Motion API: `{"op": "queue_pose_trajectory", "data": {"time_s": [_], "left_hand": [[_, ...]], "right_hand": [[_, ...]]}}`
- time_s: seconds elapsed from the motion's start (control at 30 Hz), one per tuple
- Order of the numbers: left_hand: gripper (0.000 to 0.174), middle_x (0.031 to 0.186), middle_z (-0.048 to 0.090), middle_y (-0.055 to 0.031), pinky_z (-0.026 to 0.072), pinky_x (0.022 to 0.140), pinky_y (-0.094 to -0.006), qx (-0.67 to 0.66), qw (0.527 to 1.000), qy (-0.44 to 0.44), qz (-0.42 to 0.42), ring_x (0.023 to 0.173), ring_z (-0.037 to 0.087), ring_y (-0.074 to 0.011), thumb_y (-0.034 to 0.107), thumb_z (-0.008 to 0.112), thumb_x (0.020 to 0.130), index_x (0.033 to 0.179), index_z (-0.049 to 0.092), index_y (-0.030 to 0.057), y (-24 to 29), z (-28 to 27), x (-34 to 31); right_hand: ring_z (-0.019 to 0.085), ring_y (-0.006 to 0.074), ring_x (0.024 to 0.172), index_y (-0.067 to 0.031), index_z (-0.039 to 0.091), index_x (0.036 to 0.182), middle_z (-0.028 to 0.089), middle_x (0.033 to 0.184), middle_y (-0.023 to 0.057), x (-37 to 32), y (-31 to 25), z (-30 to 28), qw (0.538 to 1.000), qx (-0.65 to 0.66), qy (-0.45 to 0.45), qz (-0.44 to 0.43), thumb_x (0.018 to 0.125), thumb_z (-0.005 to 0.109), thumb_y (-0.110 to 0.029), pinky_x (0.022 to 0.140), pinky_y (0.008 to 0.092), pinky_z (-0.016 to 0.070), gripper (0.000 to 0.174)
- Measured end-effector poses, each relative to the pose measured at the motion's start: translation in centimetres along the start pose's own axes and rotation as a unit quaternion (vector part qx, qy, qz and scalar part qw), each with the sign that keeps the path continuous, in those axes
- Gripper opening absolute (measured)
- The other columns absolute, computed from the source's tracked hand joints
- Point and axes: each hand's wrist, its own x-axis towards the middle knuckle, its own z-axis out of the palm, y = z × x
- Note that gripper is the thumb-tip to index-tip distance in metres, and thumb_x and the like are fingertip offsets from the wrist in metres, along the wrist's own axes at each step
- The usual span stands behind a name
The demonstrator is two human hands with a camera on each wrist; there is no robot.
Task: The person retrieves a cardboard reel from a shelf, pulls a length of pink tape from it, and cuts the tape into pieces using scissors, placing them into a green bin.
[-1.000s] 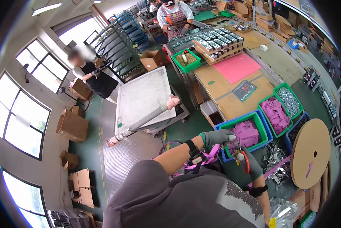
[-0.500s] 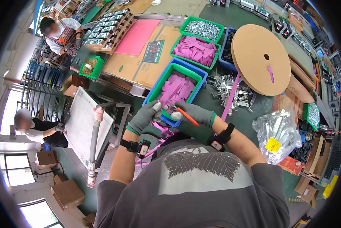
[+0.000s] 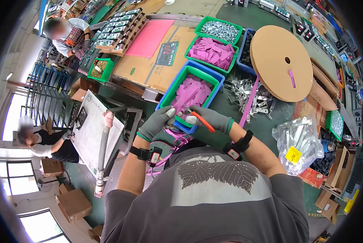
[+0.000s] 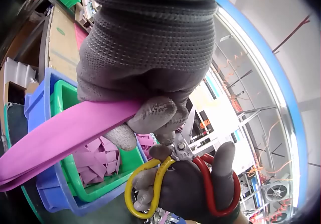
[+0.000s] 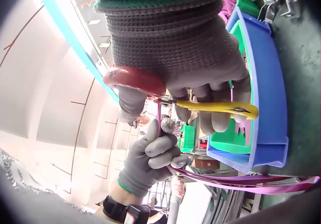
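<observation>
My gloved left hand (image 3: 156,122) pinches a folded purple ribbon (image 4: 70,133) between thumb and fingers, its long tail hanging away to the side. Facing it, my gloved right hand (image 3: 213,120) grips scissors (image 4: 181,146) with one red and one yellow handle. The handles are spread, and the blades point at the fingers of the left hand, where the ribbon's end is. Both hands are over the near end of a green bin (image 3: 211,90) set inside a blue bin (image 3: 219,81). Cut purple strips (image 3: 194,92) lie heaped in the green bin.
A large cardboard reel (image 3: 276,48) stands at right, ribbon running down from it past loose metal brackets (image 3: 248,91). Behind are bins of purple strips (image 3: 213,52) and small metal parts (image 3: 220,31). A plastic bag (image 3: 299,137) lies at right. Two people work at left.
The head view has swung toward the bench, bringing the reel and bins nearer its middle. Both hands stay close together at the bin, ribbon and scissors still held.
</observation>
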Motion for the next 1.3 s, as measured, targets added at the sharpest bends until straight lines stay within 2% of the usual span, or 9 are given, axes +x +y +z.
{"op": "queue_pose_trajectory", "data": {"time_s": [0.6,0.77,0.8,0.87,0.9,0.93,1.0,1.03,1.3], "left_hand": [[0.030,0.067,0.044,0.0040,0.0351,0.053,-0.0227,0.012,1.000,0.009,0.004,0.057,0.039,-0.0055,0.032,0.045,0.103,0.104,0.059,0.0058,0.7,0.4,0.2],[0.028,0.071,0.046,0.0048,0.0363,0.055,-0.0229,-0.040,0.999,-0.029,-0.002,0.059,0.040,-0.0054,0.032,0.048,0.102,0.105,0.059,0.0067,1.2,0.6,-0.1],[0.032,0.072,0.048,0.0042,0.0373,0.055,-0.0227,-0.037,0.999,0.005,0.002,0.059,0.042,-0.0065,0.036,0.049,0.101,0.107,0.061,0.0062,1.0,0.7,-0.4],[0.045,0.078,0.060,-0.0007,0.0442,0.059,-0.0228,0.057,0.998,0.007,-0.003,0.065,0.052,-0.0079,0.049,0.050,0.097,0.105,0.063,0.0066,0.8,-0.7,-1.7],[0.050,0.081,0.064,-0.0035,0.0475,0.061,-0.0232,0.030,0.999,0.003,-0.036,0.067,0.057,-0.0092,0.054,0.052,0.095,0.104,0.063,0.0056,-0.2,-2.0,-2.3],[0.050,0.076,0.061,-0.0020,0.0449,0.058,-0.0230,0.001,0.999,0.008,-0.033,0.063,0.053,-0.0089,0.053,0.052,0.095,0.104,0.063,0.0047,-1.0,-2.8,-3.4],[0.050,0.070,0.058,-0.0005,0.0423,0.055,-0.0229,-0.025,0.999,0.022,-0.029,0.059,0.050,-0.0087,0.052,0.052,0.096,0.103,0.063,0.0038,-2.2,-4.4,-4.9],[0.048,0.066,0.051,0.0013,0.0384,0.053,-0.0231,-0.035,0.999,0.007,-0.031,0.057,0.045,-0.0083,0.049,0.052,0.096,0.103,0.062,0.0029,-2.5,-5.0,-5.3],[0.033,0.061,0.034,0.0071,0.0278,0.049,-0.0224,-0.105,0.994,0.024,0.030,0.051,0.030,-0.0046,0.033,0.054,0.099,0.108,0.060,0.0015,-1.8,-4.3,-4.0]], "right_hand": [[0.058,0.0206,0.093,-0.0004,0.051,0.122,0.061,0.101,0.0147,0.3,0.7,0.0,1.000,0.003,0.007,-0.020,0.086,0.057,-0.065,0.084,0.0338,0.0461,0.074],[0.059,0.0157,0.081,-0.0023,0.051,0.124,0.061,0.097,0.0088,-0.2,1.7,-0.5,0.984,0.166,-0.053,0.025,0.089,0.067,-0.028,0.069,0.0284,0.0490,0.046],[0.058,0.0103,0.070,-0.0049,0.052,0.122,0.060,0.093,0.0050,0.6,3.9,0.4,0.986,0.151,-0.009,-0.073,0.087,0.063,-0.012,0.057,0.0247,0.0468,0.038],[0.059,0.0097,0.064,-0.0068,0.055,0.117,0.060,0.086,0.0037,0.4,2.8,0.8,0.936,0.349,0.010,0.050,0.089,0.063,-0.015,0.052,0.0246,0.0467,0.030],[0.060,0.0126,0.061,-0.0075,0.057,0.109,0.059,0.079,0.0025,0.1,1.9,0.3,0.949,0.303,0.032,0.077,0.093,0.060,-0.022,0.049,0.0272,0.0473,0.023],[0.060,0.0137,0.057,-0.0076,0.058,0.104,0.058,0.072,0.0021,0.0,2.8,0.5,0.963,0.254,0.079,-0.043,0.096,0.056,-0.032,0.045,0.0278,0.0459,0.025],[0.053,0.0130,0.047,-0.0048,0.058,0.099,0.055,0.064,0.0039,-0.2,1.0,-1.2,0.951,0.276,0.096,0.098,0.095,0.052,-0.048,0.042,0.0261,0.0419,0.044],[0.050,0.0124,0.044,-0.0033,0.058,0.098,0.055,0.063,0.0046,-0.4,0.6,-1.5,0.961,0.254,0.089,0.067,0.095,0.050,-0.051,0.041,0.0255,0.0404,0.048],[0.051,0.0103,0.044,-0.0073,0.057,0.100,0.052,0.058,0.0012,1.1,8.7,-2.3,0.973,0.180,0.056,0.131,0.094,0.056,-0.046,0.040,0.0241,0.0381,0.039]]}}
